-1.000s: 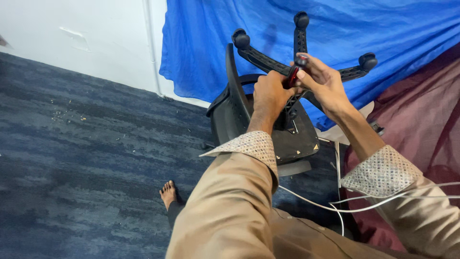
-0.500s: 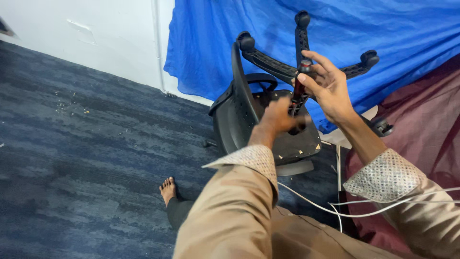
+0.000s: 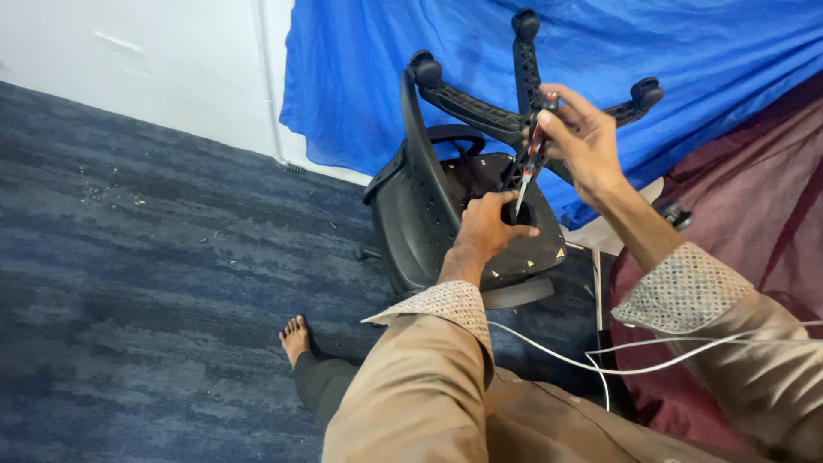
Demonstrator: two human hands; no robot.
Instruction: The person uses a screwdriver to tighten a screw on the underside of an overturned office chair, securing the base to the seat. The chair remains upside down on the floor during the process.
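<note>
A black office chair [image 3: 429,223] lies tipped over on the carpet, its star base with castor wheels [image 3: 525,24] pointing up. My left hand [image 3: 489,225] rests on the underside of the seat with its fingers curled near the mechanism. My right hand [image 3: 583,141] is raised by the base's hub and pinches a thin screwdriver [image 3: 529,167] with a red and black handle, its tip pointing down toward my left hand. Both sleeves are tan with patterned cuffs.
A blue cloth [image 3: 703,51] hangs behind the chair. A maroon cloth [image 3: 763,214] covers something at the right. White cables [image 3: 600,364] run across my lap. My bare foot [image 3: 296,336] rests on the dark blue carpet [image 3: 129,283]; a white wall [image 3: 154,60] is behind.
My left hand dropped from the base's hub to the seat underside. My right hand stayed near the hub, and the screwdriver in it is now more exposed, tip down.
</note>
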